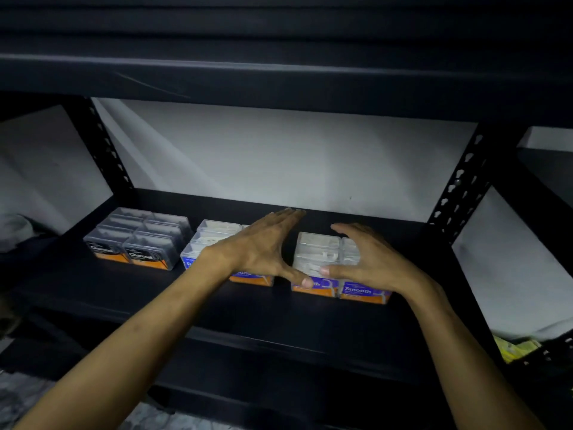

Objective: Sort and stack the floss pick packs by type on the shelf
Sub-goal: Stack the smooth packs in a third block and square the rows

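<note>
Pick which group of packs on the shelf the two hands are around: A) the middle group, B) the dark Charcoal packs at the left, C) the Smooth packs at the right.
C: the left hand and right hand flank the Smooth packs, with straight fingers.

Black shelf point(279, 318), clear packs point(316, 252) with orange-and-blue labels, white wall point(279, 156).

Both bare forearms rise from the lower frame corners toward the centre. The left hand point(263, 246) is flat, fingers straight and together, thumb stretched right. The right hand point(369, 259) is spread, fingers loosely arched, thumb pointing left.
</note>
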{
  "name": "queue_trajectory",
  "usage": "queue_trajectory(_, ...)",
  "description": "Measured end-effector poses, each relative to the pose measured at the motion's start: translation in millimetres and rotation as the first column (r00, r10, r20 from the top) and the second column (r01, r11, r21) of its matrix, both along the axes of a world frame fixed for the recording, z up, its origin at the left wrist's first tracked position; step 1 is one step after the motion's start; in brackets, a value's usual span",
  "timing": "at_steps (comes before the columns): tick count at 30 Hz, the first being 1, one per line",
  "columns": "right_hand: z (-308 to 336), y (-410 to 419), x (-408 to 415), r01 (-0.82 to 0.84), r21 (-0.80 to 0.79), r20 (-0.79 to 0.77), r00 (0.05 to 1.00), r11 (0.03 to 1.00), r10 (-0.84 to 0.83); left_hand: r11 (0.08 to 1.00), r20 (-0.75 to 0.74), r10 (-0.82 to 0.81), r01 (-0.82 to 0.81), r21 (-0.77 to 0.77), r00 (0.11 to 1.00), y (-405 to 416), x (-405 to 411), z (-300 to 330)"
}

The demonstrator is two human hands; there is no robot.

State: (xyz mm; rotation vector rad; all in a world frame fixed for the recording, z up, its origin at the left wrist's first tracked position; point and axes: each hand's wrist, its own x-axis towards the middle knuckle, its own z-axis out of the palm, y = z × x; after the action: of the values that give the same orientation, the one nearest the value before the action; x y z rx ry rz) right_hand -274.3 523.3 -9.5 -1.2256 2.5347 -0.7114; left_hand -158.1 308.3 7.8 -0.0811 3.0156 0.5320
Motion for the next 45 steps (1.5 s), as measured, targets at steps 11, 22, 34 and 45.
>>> queue_trajectory(11,3,-96,56,-0.105,0.046,-0.073,0.991,0.993,0.108,0.989,0.118,0.081,-0.065,-0.137,0.990,-111,67,-2)
queue_trajectory(22,-4,-132,64,-0.037,0.237,-0.142,0.987,0.971,0.072,0.985,0.128,-0.057,0.076,-0.152,0.990,-146,51,-17)
queue_trajectory(34,-6,-137,68,0.015,0.201,-0.150,0.989,0.980,0.016,0.977,-0.009,-0.091,0.088,-0.196,0.996,-151,48,-27)
queue_trajectory(45,-8,-137,63,0.010,0.204,-0.135,0.991,0.979,0.018,0.973,-0.046,-0.099,0.087,-0.214,0.994,-153,46,-32)
